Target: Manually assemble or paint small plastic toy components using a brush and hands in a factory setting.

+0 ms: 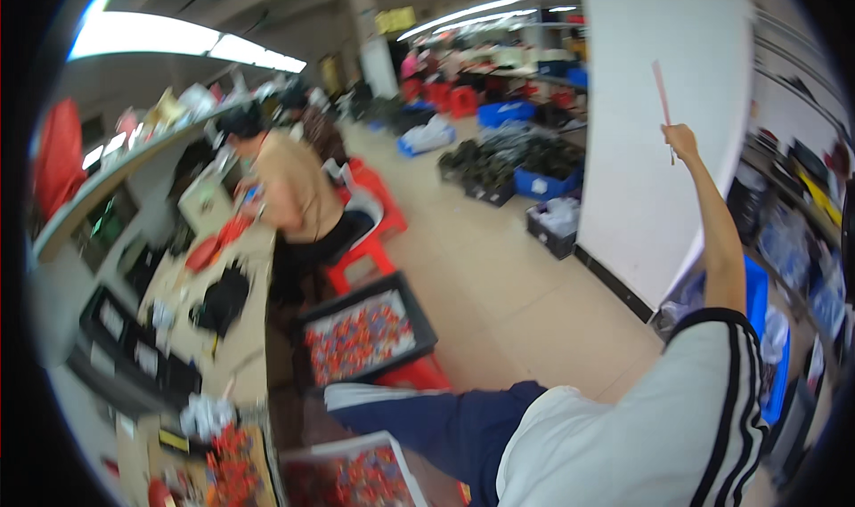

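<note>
Head view. Right hand [681,142], mine, one: raised on a stretched arm, fingers curled together and clamped on a strip [660,93]. Strip, one: thin, pinkish, rising above the hand with a slight lean to the left; a short end pokes out beneath. Panel [641,213], white, upright: behind the hand (whether the strip touches it, I cannot tell). Left hand, mine: out of view, so its state I cannot tell.

Step in hand, as I judge it: holding the strip aloft at arm's reach, well apart from the bench [249,356]. Next move, by my judgement: calls for a firm grip low on the strip, and care that its tip does not catch the panel.

Below and left of the hand: black tray [417,304] and white tray [405,467], both bearing red pieces [361,338]. Left of the hand, well apart: a person [298,182], seated at the bench. Below and right: blue tub [757,293], clear bags [785,240].

Hard to make out: the strip's material, under blur. Hidden: its gripped stretch, inside my fingers; part of the blue tub, behind my sleeve [704,360]. Cut off: white tray, at the lower edge.
</note>
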Demonstrator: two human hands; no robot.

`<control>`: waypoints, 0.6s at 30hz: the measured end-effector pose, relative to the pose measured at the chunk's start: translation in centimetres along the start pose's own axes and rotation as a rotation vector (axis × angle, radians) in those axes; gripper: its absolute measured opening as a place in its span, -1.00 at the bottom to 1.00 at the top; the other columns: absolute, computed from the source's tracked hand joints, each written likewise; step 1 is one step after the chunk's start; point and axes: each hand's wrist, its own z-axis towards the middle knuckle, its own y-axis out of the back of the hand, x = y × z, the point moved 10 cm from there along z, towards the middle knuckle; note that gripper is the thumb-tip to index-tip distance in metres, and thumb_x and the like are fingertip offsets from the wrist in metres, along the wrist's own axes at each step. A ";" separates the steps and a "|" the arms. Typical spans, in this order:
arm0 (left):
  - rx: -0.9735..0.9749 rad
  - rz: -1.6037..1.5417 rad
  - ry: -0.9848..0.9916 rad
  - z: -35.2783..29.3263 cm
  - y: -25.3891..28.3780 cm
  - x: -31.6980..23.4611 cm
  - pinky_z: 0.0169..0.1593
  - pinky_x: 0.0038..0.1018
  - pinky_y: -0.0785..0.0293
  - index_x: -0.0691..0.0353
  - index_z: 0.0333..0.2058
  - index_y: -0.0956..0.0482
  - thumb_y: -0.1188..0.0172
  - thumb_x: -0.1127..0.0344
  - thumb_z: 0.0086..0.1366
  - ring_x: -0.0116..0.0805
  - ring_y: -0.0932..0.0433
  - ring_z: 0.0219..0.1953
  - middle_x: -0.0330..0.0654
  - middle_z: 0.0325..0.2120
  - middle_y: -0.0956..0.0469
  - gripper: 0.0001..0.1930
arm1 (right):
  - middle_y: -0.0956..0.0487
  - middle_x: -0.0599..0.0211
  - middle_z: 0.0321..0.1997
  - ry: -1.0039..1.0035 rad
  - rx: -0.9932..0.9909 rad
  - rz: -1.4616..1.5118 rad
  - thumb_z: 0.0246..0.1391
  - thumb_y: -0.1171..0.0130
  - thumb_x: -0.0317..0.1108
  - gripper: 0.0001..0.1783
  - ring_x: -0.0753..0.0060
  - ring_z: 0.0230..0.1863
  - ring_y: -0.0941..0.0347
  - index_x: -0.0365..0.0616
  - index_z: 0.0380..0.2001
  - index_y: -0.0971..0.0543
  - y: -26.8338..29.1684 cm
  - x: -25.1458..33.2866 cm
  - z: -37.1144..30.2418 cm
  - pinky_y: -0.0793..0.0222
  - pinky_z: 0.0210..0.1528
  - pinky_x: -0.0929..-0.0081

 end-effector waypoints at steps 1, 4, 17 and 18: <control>-0.004 0.132 0.083 0.7 -4.6 1.6 -0.19 -0.38 -0.44 0.21 -0.20 -0.52 -0.16 0.26 0.26 -0.33 -0.49 -0.23 -0.23 -0.31 -0.51 -0.80 | -0.47 0.36 -0.75 0.233 -0.116 0.349 0.07 -0.14 0.08 -0.49 0.46 -0.60 -0.41 -0.17 -0.64 -0.59 -0.3 4.7 -2.5 -0.25 -0.52 0.38; -0.096 0.485 0.228 2.4 -22.9 1.7 -0.13 -0.50 -0.46 0.20 0.01 -0.40 -0.19 0.30 0.28 -0.43 -0.49 -0.20 -0.22 -0.22 -0.51 -0.65 | -0.44 0.52 -0.63 0.314 0.300 0.861 0.20 -0.15 -0.12 -0.68 0.73 -0.61 -0.30 -0.19 -0.27 -0.63 -10.8 14.8 -12.4 -0.16 -0.58 0.69; -0.300 0.209 0.195 -0.5 -34.2 6.5 0.05 -0.39 -0.54 0.27 0.21 -0.14 -0.22 0.58 0.22 -0.26 -0.55 -0.01 -0.07 0.01 -0.40 -0.37 | -0.59 0.10 -0.11 1.362 1.133 1.286 0.21 -0.05 -0.42 -0.83 0.18 -0.04 -0.47 -0.25 -0.22 -0.57 -26.7 42.2 -68.7 -0.35 0.05 0.31; -0.305 0.201 0.220 -0.7 -34.1 6.7 0.06 -0.40 -0.54 0.27 0.21 -0.15 -0.22 0.58 0.22 -0.27 -0.55 -0.01 -0.07 0.00 -0.40 -0.38 | -0.60 0.08 -0.11 1.542 1.100 1.285 0.19 -0.08 -0.42 -0.84 0.11 -0.03 -0.47 -0.24 -0.22 -0.58 -25.4 42.7 -70.9 -0.35 0.06 0.28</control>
